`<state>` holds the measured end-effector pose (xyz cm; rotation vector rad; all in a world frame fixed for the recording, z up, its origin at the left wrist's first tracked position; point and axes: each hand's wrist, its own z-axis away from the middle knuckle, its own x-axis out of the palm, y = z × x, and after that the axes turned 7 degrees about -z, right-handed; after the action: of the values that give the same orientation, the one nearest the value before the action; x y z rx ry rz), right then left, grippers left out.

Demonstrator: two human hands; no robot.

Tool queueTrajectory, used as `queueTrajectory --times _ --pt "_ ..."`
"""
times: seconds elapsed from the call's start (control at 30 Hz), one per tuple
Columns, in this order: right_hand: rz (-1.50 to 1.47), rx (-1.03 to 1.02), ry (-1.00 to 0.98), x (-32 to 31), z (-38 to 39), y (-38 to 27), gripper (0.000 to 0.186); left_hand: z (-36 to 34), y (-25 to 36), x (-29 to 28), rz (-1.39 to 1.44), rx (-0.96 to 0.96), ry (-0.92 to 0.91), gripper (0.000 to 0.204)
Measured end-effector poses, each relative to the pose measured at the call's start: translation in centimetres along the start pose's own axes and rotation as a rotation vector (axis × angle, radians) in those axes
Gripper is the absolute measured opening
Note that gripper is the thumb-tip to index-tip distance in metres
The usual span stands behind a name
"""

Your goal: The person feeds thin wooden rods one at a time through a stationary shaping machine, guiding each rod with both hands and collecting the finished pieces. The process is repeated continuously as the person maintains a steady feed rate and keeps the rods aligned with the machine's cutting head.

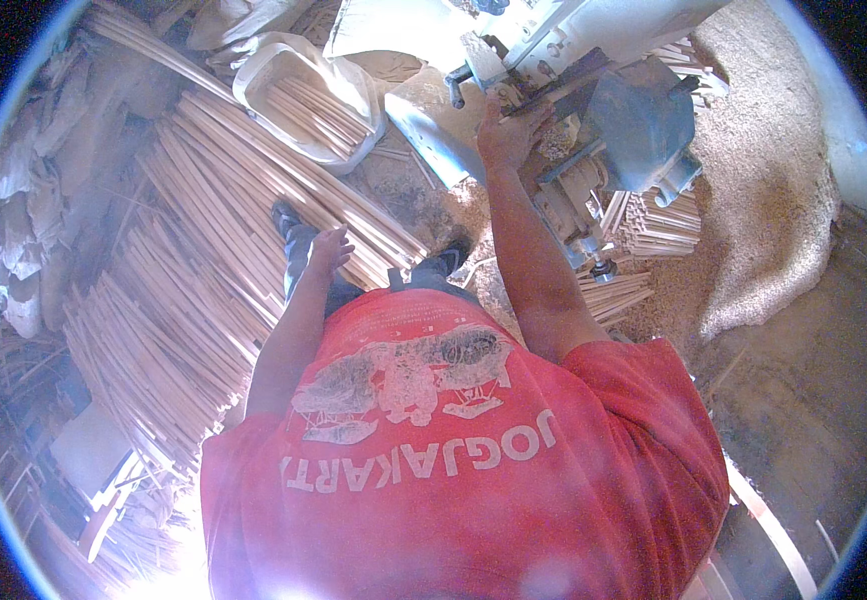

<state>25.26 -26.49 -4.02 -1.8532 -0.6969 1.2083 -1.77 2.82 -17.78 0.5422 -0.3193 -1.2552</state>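
Reaching forward, the right hand [506,128] presses a thin wooden stick [553,92] at the blue-grey machine [633,110] (grip unclear); the left hand [328,248] hangs spread, empty, beside the stick pile [203,260].

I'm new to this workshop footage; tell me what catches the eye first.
A red shirt fills the lower middle. The right hand reaches up to a pale blue machine at top, while the left hand hangs open over a big heap of thin wooden sticks on the left. Sawdust spreads to the right.
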Motion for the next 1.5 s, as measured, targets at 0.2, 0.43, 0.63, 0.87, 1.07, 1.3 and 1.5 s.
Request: queueTrajectory --times 0.2,0.43,0.63,0.87,1.07,1.3,1.5 --pt "-0.022 0.013 -0.003 0.2 -0.3 0.6 0.114 -0.6 0.0 -0.1 0.004 -0.029 0.007 0.056" --pt "0.044 -0.01 0.002 0.4 -0.2 1.3 0.114 -0.9 -0.5 -0.1 0.0 -0.024 0.012 0.054" --pt "0.066 -0.017 0.008 0.5 -0.3 1.4 0.114 -0.8 -0.4 -0.1 0.028 -0.023 -0.01 0.055" --pt "0.057 0.023 -0.011 0.2 -0.3 0.8 0.118 -2.8 -2.2 -0.8 0.05 -0.03 -0.022 0.055" --pt "0.047 0.001 0.009 0.3 -0.3 0.8 0.117 -4.5 -3.1 -1.9 0.141 -0.012 -0.179 0.056" --pt "0.162 0.004 -0.013 0.6 -0.3 1.6 0.115 -2.0 -1.5 -0.4 0.01 -0.021 -0.024 0.057" --pt "0.14 -0.039 0.031 1.0 -0.5 2.1 0.117 -0.7 -0.6 0.0 0.015 -0.013 0.017 0.057"
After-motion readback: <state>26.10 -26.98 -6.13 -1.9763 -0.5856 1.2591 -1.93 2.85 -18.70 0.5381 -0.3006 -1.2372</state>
